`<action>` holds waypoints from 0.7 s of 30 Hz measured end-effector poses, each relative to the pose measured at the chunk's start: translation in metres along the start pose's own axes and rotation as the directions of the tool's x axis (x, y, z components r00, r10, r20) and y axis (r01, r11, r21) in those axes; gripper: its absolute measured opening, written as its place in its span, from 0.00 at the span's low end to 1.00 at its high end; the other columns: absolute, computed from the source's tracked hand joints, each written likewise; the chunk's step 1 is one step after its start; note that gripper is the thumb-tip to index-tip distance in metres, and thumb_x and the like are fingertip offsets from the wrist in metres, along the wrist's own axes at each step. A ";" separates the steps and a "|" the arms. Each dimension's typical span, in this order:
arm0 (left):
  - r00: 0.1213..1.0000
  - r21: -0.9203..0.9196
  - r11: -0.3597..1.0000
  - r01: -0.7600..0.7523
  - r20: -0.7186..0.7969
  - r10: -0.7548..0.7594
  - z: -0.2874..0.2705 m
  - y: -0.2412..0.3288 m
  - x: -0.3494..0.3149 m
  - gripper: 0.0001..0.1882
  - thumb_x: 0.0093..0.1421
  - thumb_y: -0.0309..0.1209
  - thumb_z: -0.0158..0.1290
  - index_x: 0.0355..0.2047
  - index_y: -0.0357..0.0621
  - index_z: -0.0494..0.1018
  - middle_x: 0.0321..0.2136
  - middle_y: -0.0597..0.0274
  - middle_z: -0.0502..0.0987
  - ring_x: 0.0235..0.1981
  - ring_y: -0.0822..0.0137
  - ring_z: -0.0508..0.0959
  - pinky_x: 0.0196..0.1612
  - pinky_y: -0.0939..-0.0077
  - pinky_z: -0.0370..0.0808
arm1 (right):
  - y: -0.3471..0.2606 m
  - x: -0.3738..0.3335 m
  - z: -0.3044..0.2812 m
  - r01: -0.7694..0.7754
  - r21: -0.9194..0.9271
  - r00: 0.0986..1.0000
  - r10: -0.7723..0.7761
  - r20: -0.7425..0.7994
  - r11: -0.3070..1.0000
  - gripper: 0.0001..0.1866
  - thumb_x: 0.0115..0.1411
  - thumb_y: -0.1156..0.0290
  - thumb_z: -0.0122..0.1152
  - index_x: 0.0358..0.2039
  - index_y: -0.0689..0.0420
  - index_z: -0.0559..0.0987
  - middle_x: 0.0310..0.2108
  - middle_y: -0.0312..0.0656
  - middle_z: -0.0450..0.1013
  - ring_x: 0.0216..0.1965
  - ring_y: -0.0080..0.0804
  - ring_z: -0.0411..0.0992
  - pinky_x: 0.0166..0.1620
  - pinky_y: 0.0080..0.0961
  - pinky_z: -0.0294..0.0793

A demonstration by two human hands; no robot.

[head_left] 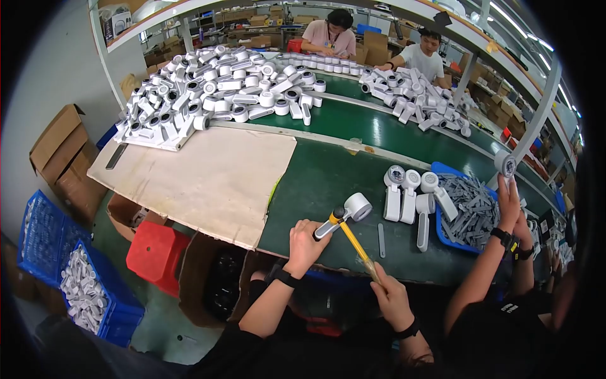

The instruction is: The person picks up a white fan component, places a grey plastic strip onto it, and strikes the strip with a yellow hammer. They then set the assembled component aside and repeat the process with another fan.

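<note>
My left hand (pixel 304 245) is closed round the handle of a white handheld device with a round head (pixel 358 207), held just above the green bench top. A grey strip runs along its handle. My right hand (pixel 392 294) grips a small hammer (pixel 355 242) by its yellow shaft. The hammer's dark, yellow-banded head lies over the device's handle, by its neck; whether they touch I cannot tell. Right of the hammer, a loose grey strip (pixel 381 240) lies on the bench. Several similar white devices (pixel 409 203) lie beyond it.
A blue tray (pixel 444 236) of grey strips stands at the right, beside a co-worker's hands (pixel 510 205) raising another device. A cardboard sheet (pixel 208 183) covers the left bench. Behind it rises a large pile of devices (pixel 233 85). A red stool (pixel 158 256) and blue crate (pixel 123 316) stand below.
</note>
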State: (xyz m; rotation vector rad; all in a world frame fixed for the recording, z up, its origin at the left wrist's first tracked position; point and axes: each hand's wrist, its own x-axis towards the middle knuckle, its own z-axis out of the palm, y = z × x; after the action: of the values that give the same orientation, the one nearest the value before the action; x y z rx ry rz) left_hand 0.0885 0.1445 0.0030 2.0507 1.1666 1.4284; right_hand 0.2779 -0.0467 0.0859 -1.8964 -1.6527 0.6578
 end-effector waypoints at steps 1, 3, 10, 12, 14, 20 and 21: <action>1.000 0.019 1.000 0.010 0.005 -0.010 -0.001 0.000 0.001 0.09 0.47 0.28 0.65 0.30 0.40 0.80 0.27 0.55 0.77 0.33 0.51 0.76 0.38 0.59 0.72 | 0.001 -0.003 -0.002 0.038 0.005 0.999 -0.038 -0.027 0.999 0.27 0.61 0.79 0.60 0.62 0.64 0.69 0.40 0.49 0.77 0.39 0.36 0.77 0.46 0.25 0.73; 1.000 0.034 0.999 0.018 -0.005 -0.018 -0.001 0.003 0.003 0.10 0.48 0.29 0.66 0.30 0.40 0.80 0.27 0.56 0.77 0.33 0.52 0.76 0.38 0.59 0.71 | 0.001 -0.008 0.002 0.157 0.064 0.978 -0.146 -0.149 0.986 0.28 0.61 0.79 0.60 0.62 0.62 0.69 0.36 0.49 0.75 0.36 0.36 0.76 0.43 0.25 0.73; 0.998 0.136 0.989 0.058 -0.014 -0.057 -0.004 0.005 0.000 0.12 0.47 0.33 0.67 0.30 0.41 0.80 0.26 0.59 0.76 0.35 0.55 0.75 0.38 0.61 0.68 | 0.003 -0.007 0.010 0.209 0.021 0.972 -0.205 -0.113 0.978 0.27 0.60 0.80 0.60 0.61 0.62 0.71 0.32 0.46 0.73 0.31 0.35 0.73 0.38 0.25 0.72; 0.998 0.125 0.990 0.062 -0.011 -0.061 -0.002 0.003 0.001 0.12 0.46 0.34 0.68 0.30 0.43 0.81 0.27 0.60 0.76 0.36 0.56 0.75 0.39 0.62 0.68 | -0.002 -0.009 0.011 0.339 0.104 0.909 -0.297 -0.292 0.935 0.26 0.60 0.79 0.61 0.61 0.59 0.72 0.29 0.46 0.71 0.28 0.36 0.71 0.36 0.26 0.71; 0.998 0.114 0.991 0.070 -0.007 -0.070 -0.002 0.000 0.000 0.12 0.46 0.35 0.68 0.30 0.45 0.81 0.28 0.62 0.76 0.37 0.56 0.75 0.40 0.62 0.68 | -0.008 -0.012 0.009 0.291 0.090 0.938 -0.266 -0.221 0.953 0.27 0.60 0.79 0.61 0.61 0.59 0.72 0.28 0.45 0.71 0.28 0.35 0.71 0.36 0.25 0.71; 0.997 0.145 0.987 0.071 -0.019 -0.069 -0.001 0.004 0.000 0.12 0.47 0.35 0.67 0.28 0.42 0.80 0.24 0.59 0.74 0.33 0.55 0.74 0.35 0.61 0.67 | -0.009 -0.012 0.012 0.235 0.050 0.962 -0.225 -0.153 0.971 0.27 0.59 0.80 0.62 0.60 0.59 0.73 0.27 0.44 0.70 0.27 0.33 0.71 0.35 0.25 0.71; 0.998 0.111 0.993 0.051 -0.039 -0.047 0.002 0.004 0.001 0.12 0.47 0.35 0.67 0.28 0.42 0.81 0.24 0.58 0.73 0.32 0.54 0.73 0.35 0.60 0.67 | -0.010 -0.014 0.014 0.290 0.109 0.937 -0.259 -0.233 0.951 0.27 0.59 0.80 0.62 0.60 0.59 0.73 0.27 0.44 0.70 0.27 0.33 0.70 0.34 0.26 0.70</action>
State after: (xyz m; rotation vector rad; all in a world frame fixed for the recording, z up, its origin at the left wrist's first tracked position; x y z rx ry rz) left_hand 0.0917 0.1437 0.0055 2.0624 1.3304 1.4125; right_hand 0.2591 -0.0582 0.0823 -1.5378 -1.6421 0.4250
